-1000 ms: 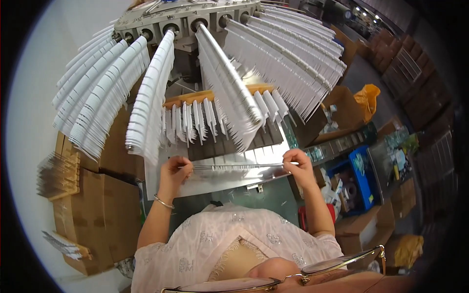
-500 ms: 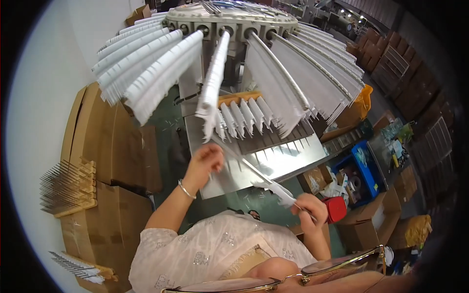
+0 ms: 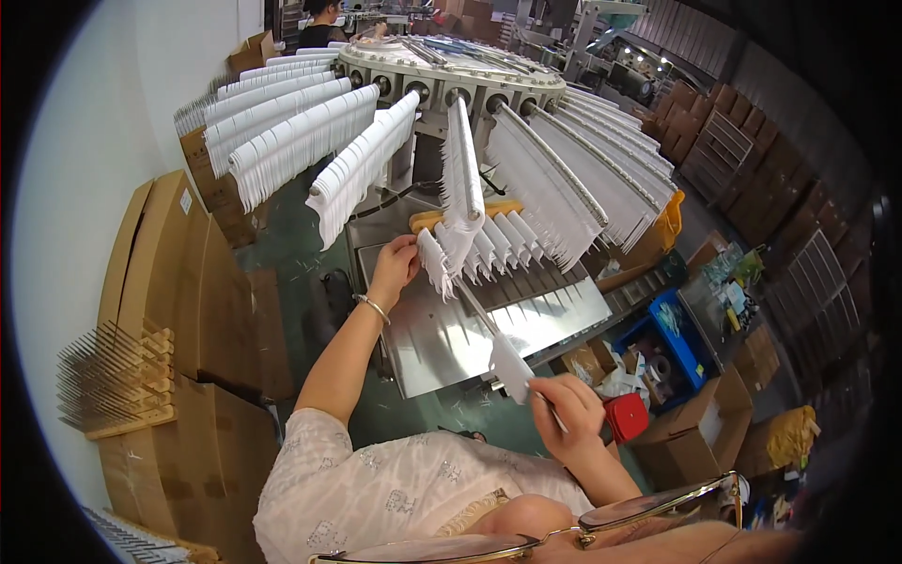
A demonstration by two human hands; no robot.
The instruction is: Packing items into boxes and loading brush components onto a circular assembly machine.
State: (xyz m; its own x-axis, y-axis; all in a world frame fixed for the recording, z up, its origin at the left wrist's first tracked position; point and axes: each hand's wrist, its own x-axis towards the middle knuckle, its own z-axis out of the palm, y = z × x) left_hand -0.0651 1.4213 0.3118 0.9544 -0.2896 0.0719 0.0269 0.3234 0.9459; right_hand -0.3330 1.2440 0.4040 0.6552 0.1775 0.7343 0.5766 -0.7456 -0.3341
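Note:
My right hand (image 3: 568,418) is closed around the near end of a thin metal rod (image 3: 482,315). A few white fabric-like pieces (image 3: 510,368) hang on it close to my fingers. The rod slants up and left over the steel table, its far end near a row of white bundles (image 3: 503,242) on a wooden bar (image 3: 423,222). My left hand (image 3: 395,268) is closed at the left end of that row, fingertips against the leftmost bundle (image 3: 435,263); what they pinch is partly hidden. Just above hangs a loaded machine arm (image 3: 462,174) full of white pieces.
A round machine (image 3: 451,58) spreads many loaded arms overhead. The steel table (image 3: 423,352) lies below. Cardboard boxes (image 3: 155,282) and wooden racks of metal pins (image 3: 122,381) stand left. A blue crate (image 3: 681,343) and red container (image 3: 628,416) are right. Someone sits far back (image 3: 322,23).
My left hand has moved up and forward to the row of bundles. My right hand has shifted slightly left with the rod. The machine's arms have shifted in view.

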